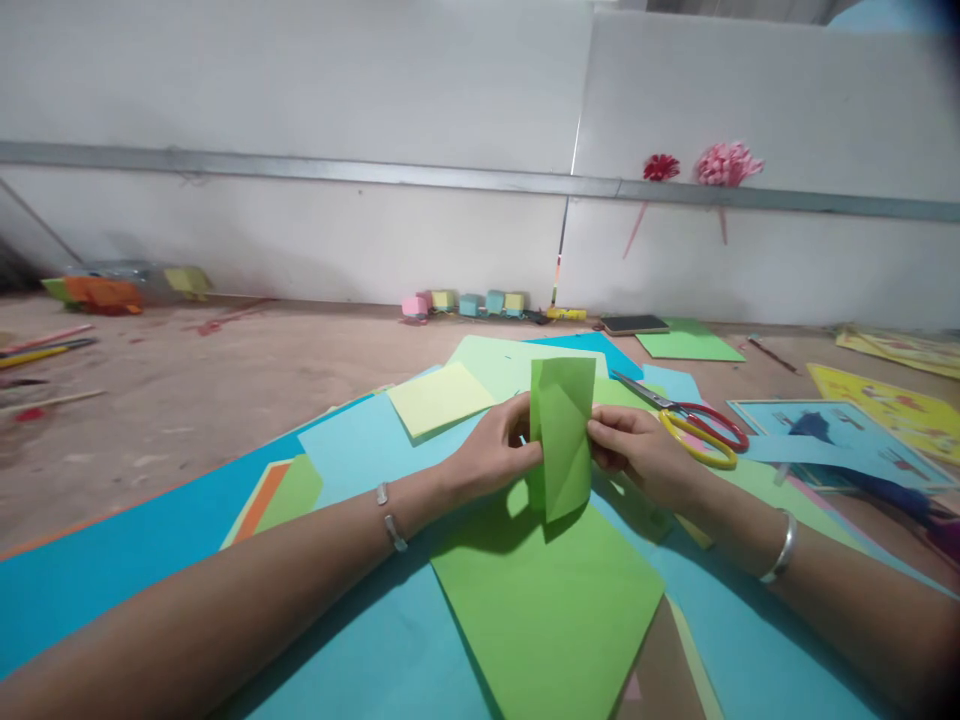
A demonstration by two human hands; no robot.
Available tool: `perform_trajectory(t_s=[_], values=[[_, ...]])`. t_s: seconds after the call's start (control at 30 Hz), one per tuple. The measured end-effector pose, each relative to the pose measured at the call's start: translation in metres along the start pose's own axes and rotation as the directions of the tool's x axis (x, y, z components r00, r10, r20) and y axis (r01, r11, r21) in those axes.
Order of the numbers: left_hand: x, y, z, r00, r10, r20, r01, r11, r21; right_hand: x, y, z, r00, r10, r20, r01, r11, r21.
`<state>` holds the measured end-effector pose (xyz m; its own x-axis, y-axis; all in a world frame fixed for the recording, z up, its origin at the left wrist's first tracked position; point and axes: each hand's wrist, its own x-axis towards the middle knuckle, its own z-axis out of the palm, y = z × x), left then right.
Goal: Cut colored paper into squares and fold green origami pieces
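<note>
A folded piece of green paper (568,430) stands upright between my two hands, its lower end curving. My left hand (499,445) pinches its left edge with thumb and fingers. On the opposite edge, the thumb and fingers of my right hand (637,450) are closed. Beneath lies a larger green sheet (551,600) on light blue paper (360,640). Scissors (694,425) with one red and one yellow handle rest just beyond my right hand. A pale yellow square of paper (439,400) lies beyond my left wrist.
Small coloured paper cubes (470,304) line the wall's foot. A dark phone-like slab (634,325) lies at the back beside a green sheet (690,340). Printed cards (840,435) are at right, pencils (45,350) at far left. Two paper flowers (727,163) hang on the wall rail.
</note>
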<state>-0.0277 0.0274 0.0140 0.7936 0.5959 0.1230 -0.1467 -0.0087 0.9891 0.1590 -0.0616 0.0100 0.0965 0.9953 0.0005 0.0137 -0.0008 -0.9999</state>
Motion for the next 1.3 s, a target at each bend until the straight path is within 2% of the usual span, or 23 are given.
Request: perform_trajectory(t_s=[0.1, 0.2, 0.27, 0.3, 0.33, 0.37, 0.4, 0.47, 0.5, 0.53, 0.6, 0.7, 0.8, 0.87, 0.93, 1.07, 1.13, 1.17, 1.23, 1.3], values=[[-0.001, 0.0, -0.001, 0.999, -0.005, 0.039, 0.003, 0.999, 0.051, -0.004, -0.005, 0.005, 0.998, 0.009, 0.054, -0.003, 0.994, -0.11], [-0.002, 0.001, 0.002, 0.991, -0.099, 0.091, 0.109, 0.987, -0.117, -0.008, -0.009, 0.009, 0.991, -0.013, 0.134, 0.055, 0.948, -0.313], [-0.003, 0.001, 0.006, 0.978, -0.181, 0.108, 0.202, 0.949, -0.241, -0.011, -0.007, 0.01, 0.98, -0.156, 0.123, 0.198, 0.823, -0.532], [-0.003, 0.002, 0.008, 0.973, -0.21, 0.098, 0.23, 0.931, -0.285, -0.012, -0.006, 0.01, 0.954, -0.28, 0.11, 0.283, 0.712, -0.642], [-0.002, 0.003, 0.009, 0.972, -0.224, 0.074, 0.236, 0.918, -0.318, -0.013, -0.005, 0.009, 0.898, -0.426, 0.11, 0.36, 0.568, -0.74], [-0.002, 0.003, 0.011, 0.973, -0.226, 0.04, 0.226, 0.912, -0.342, -0.014, -0.004, 0.009, 0.812, -0.567, 0.136, 0.417, 0.402, -0.815], [-0.002, 0.004, 0.011, 0.976, -0.218, -0.002, 0.203, 0.913, -0.353, -0.016, -0.004, 0.009, 0.706, -0.68, 0.197, 0.457, 0.225, -0.861], [-0.002, 0.005, 0.012, 0.979, -0.185, -0.08, 0.149, 0.932, -0.331, -0.022, -0.007, 0.012, 0.508, -0.767, 0.392, 0.5, -0.108, -0.859], [-0.003, 0.006, 0.012, 0.982, -0.16, -0.104, 0.122, 0.945, -0.303, -0.025, -0.01, 0.014, 0.447, -0.754, 0.481, 0.51, -0.227, -0.83], [-0.003, 0.006, 0.012, 0.984, -0.128, -0.12, 0.091, 0.957, -0.274, -0.029, -0.012, 0.017, 0.414, -0.729, 0.545, 0.518, -0.303, -0.8], [-0.004, 0.006, 0.012, 0.991, -0.061, -0.117, 0.033, 0.972, -0.231, -0.034, -0.017, 0.021, 0.395, -0.69, 0.607, 0.524, -0.374, -0.765], [-0.004, 0.005, 0.011, 0.994, -0.059, -0.089, 0.034, 0.965, -0.259, -0.033, -0.02, 0.018, 0.335, -0.665, 0.667, 0.53, -0.452, -0.717], [0.0, 0.002, 0.008, 0.962, -0.201, -0.182, 0.13, 0.931, -0.342, -0.023, -0.018, 0.003, 0.277, -0.718, 0.638, 0.524, -0.444, -0.727], [0.004, -0.001, 0.005, 0.923, -0.274, -0.27, 0.165, 0.916, -0.365, -0.014, -0.016, -0.008, 0.283, -0.758, 0.587, 0.516, -0.396, -0.76], [0.006, -0.002, 0.001, 0.898, -0.299, -0.323, 0.178, 0.918, -0.355, -0.006, -0.014, -0.018, 0.291, -0.753, 0.59, 0.528, -0.389, -0.755], [0.008, -0.004, -0.003, 0.903, -0.314, -0.294, 0.216, 0.922, -0.32, 0.001, -0.015, -0.03, 0.305, -0.637, 0.707, 0.602, -0.447, -0.662], [0.008, -0.005, -0.003, 0.918, -0.306, -0.25, 0.22, 0.921, -0.321, 0.002, -0.016, -0.031, 0.31, -0.585, 0.749, 0.66, -0.434, -0.613], [0.008, -0.005, -0.003, 0.924, -0.303, -0.232, 0.221, 0.92, -0.322, 0.003, -0.015, -0.032, 0.316, -0.579, 0.752, 0.696, -0.398, -0.598], [0.009, -0.006, -0.003, 0.924, -0.313, -0.221, 0.234, 0.918, -0.32, 0.006, -0.013, -0.032, 0.345, -0.614, 0.709, 0.764, -0.255, -0.593], [0.009, -0.007, -0.004, 0.918, -0.326, -0.225, 0.246, 0.914, -0.322, 0.009, -0.009, -0.033, 0.435, -0.672, 0.599, 0.776, -0.058, -0.628]])
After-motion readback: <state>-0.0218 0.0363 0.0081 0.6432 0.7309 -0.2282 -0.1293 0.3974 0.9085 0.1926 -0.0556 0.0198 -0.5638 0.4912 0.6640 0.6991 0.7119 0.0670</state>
